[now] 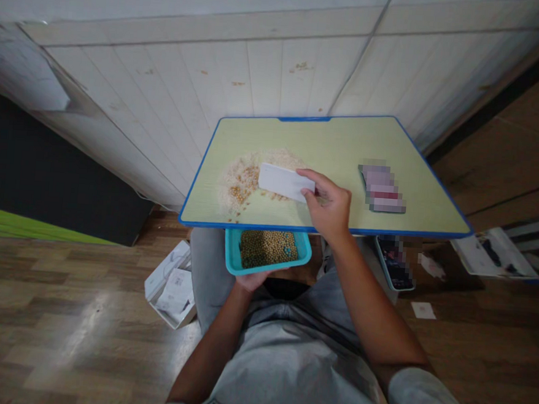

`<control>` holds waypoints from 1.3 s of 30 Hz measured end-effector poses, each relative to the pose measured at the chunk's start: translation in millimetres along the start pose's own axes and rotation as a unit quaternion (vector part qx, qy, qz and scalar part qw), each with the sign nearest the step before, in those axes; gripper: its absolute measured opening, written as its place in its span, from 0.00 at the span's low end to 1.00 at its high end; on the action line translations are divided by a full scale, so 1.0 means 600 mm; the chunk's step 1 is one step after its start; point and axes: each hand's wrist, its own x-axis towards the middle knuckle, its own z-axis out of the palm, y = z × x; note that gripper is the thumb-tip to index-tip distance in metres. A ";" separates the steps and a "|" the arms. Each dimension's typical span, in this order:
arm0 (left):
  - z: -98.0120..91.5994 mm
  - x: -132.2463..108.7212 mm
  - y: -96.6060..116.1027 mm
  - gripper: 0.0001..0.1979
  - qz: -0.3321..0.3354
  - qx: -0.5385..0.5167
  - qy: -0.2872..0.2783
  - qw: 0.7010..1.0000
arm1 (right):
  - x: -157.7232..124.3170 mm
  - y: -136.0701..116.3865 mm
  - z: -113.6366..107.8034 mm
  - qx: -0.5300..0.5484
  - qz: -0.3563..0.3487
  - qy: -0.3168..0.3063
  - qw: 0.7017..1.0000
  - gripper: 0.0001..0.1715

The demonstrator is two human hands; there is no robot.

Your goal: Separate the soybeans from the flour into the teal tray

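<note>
A flat white rectangular piece (282,182) is pinched between the thumb and fingers of my right hand (331,203), held over the light green table (338,145). Beneath and around its left part, pale grains (235,169) and orange-yellow kernels (237,193) lie scattered on the tabletop. My left hand (252,280) holds a turquoise tray (267,269) from below, against the table's near edge; most of its fingers are hidden under the tray. Green and beige beans or beads (270,248) fill the tray, with a few turquoise bits at its right side.
A blurred-out phone-like object (382,188) lies on the table's right side. Another phone (395,263) rests near my right thigh. An open white box (173,287) stands on the floor at the left. The white panelled wall (213,78) rises behind the table.
</note>
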 end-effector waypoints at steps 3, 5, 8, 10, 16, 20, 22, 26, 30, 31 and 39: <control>-0.005 -0.001 0.001 0.38 0.003 -0.001 0.012 1.000 | 0.000 -0.001 -0.001 0.002 -0.010 0.017 1.000 0.27; -0.007 -0.002 0.002 0.38 0.002 -0.002 0.016 1.000 | -0.001 -0.001 -0.001 0.008 -0.015 0.006 1.000 0.28; -0.006 -0.002 0.002 0.37 -0.002 -0.001 0.011 1.000 | -0.002 0.001 0.001 0.013 -0.011 -0.017 1.000 0.27; -0.004 -0.002 0.001 0.37 0.000 0.002 0.008 1.000 | -0.002 0.001 0.002 0.012 -0.006 -0.013 1.000 0.27; 0.001 -0.002 0.000 0.37 0.005 -0.004 0.006 1.000 | -0.005 0.001 0.003 0.003 0.008 -0.025 1.000 0.26; -0.001 -0.003 0.003 0.38 -0.004 -0.009 0.010 1.000 | -0.005 0.001 0.002 0.003 0.014 -0.012 1.000 0.26; -0.001 -0.004 0.003 0.38 -0.012 -0.008 0.007 1.000 | -0.005 0.001 0.002 -0.001 0.015 -0.010 1.000 0.27; 0.005 -0.005 0.003 0.39 -0.005 -0.009 0.021 1.000 | -0.006 0.001 0.001 0.002 0.016 -0.026 1.000 0.26; 0.010 -0.003 0.002 0.39 -0.005 -0.017 0.030 0.999 | -0.007 0.000 0.001 0.010 0.015 -0.019 1.000 0.27; 0.010 -0.003 0.001 0.39 -0.006 -0.017 0.028 0.999 | -0.008 0.000 0.001 0.014 0.012 -0.020 1.000 0.26; -0.005 0.000 0.001 0.37 0.003 -0.014 0.023 1.000 | -0.012 -0.002 -0.001 0.015 0.019 -0.025 0.999 0.24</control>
